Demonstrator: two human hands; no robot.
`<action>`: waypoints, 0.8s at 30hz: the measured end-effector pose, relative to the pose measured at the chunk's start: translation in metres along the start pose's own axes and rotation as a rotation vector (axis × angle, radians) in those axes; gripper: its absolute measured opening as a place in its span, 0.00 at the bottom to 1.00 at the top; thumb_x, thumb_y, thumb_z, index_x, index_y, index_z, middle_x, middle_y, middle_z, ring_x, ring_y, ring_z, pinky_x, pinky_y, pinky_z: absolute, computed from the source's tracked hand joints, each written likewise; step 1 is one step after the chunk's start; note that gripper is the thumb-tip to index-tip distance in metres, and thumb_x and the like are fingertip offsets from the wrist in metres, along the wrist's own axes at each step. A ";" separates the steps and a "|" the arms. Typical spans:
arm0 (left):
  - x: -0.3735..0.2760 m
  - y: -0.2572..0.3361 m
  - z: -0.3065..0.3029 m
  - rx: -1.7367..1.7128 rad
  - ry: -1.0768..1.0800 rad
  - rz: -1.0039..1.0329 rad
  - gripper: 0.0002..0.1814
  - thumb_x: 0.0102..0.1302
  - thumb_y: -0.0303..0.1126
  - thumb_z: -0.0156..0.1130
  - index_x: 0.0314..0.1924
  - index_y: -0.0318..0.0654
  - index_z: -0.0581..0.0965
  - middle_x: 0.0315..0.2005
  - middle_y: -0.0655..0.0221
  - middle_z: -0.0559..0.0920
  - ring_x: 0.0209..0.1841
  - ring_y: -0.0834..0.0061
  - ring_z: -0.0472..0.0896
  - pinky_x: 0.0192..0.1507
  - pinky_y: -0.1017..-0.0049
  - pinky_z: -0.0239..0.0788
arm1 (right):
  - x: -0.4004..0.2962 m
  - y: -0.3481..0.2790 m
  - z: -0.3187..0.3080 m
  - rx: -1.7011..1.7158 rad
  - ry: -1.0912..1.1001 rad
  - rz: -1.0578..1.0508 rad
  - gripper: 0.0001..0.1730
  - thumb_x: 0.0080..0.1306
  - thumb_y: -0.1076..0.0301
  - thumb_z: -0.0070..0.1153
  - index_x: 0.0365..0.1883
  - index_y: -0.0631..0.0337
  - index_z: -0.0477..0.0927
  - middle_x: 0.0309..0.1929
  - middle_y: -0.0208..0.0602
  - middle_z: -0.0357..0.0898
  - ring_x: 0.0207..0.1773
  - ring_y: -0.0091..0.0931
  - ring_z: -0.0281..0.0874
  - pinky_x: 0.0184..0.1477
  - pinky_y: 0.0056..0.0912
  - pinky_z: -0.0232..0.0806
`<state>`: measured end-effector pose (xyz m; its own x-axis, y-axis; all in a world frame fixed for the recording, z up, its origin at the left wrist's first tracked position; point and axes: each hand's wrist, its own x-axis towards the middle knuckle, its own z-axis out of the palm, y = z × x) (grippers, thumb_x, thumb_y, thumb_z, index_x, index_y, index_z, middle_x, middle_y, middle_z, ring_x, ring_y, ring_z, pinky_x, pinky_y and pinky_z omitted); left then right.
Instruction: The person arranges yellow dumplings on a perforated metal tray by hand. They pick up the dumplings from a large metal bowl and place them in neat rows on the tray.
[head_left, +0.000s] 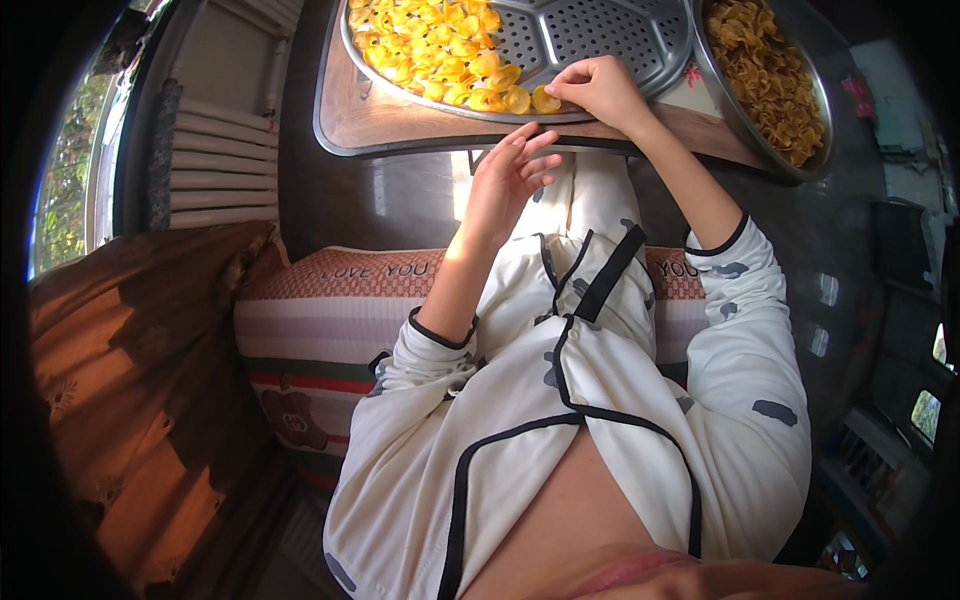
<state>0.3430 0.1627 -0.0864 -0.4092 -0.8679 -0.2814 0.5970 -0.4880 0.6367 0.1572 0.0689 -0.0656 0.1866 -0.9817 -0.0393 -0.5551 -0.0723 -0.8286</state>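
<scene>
A round perforated metal tray (600, 31) lies on a wood-patterned table. Thin yellow ring-shaped slices (427, 45) cover its left part and run in a row along the near rim. My right hand (606, 94) pinches the edge of one yellow slice (546, 99) at the right end of that row, and the slice rests on the tray. Below the near rim my left hand (514, 176) hovers palm up with fingers apart, holding nothing. A metal bowl (821, 112) at the right holds a heap of browner, curled dried slices (765, 82).
The wood-patterned table (352, 112) has a raised metal-like edge in front of me. My legs are beneath it. I sit on a striped cushioned seat (315, 322). A white radiator (225, 172), a window and a brown curtain (135, 420) stand at the left.
</scene>
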 end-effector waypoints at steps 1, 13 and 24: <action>0.000 0.000 -0.001 -0.002 -0.003 -0.004 0.25 0.74 0.38 0.42 0.65 0.31 0.60 0.58 0.57 0.73 0.49 0.70 0.79 0.47 0.74 0.71 | -0.001 -0.001 -0.001 -0.008 0.006 -0.003 0.11 0.58 0.65 0.65 0.30 0.66 0.84 0.25 0.32 0.83 0.29 0.17 0.79 0.34 0.19 0.71; 0.001 0.001 0.004 0.011 -0.039 -0.025 0.26 0.73 0.40 0.43 0.66 0.33 0.61 0.59 0.61 0.72 0.50 0.71 0.77 0.49 0.73 0.69 | -0.018 -0.014 -0.039 0.065 0.152 -0.094 0.10 0.53 0.64 0.66 0.29 0.62 0.86 0.25 0.36 0.84 0.28 0.24 0.80 0.35 0.27 0.70; 0.013 -0.006 0.041 0.168 -0.047 -0.039 0.19 0.73 0.37 0.46 0.57 0.34 0.70 0.49 0.64 0.79 0.45 0.77 0.78 0.45 0.76 0.68 | -0.041 0.048 -0.229 -0.023 0.587 -0.053 0.09 0.59 0.68 0.63 0.34 0.63 0.84 0.28 0.31 0.82 0.26 0.17 0.75 0.28 0.19 0.67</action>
<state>0.3053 0.1580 -0.0647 -0.4642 -0.8413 -0.2771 0.4576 -0.4956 0.7382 -0.0628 0.0652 0.0240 -0.2621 -0.9095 0.3227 -0.5757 -0.1210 -0.8087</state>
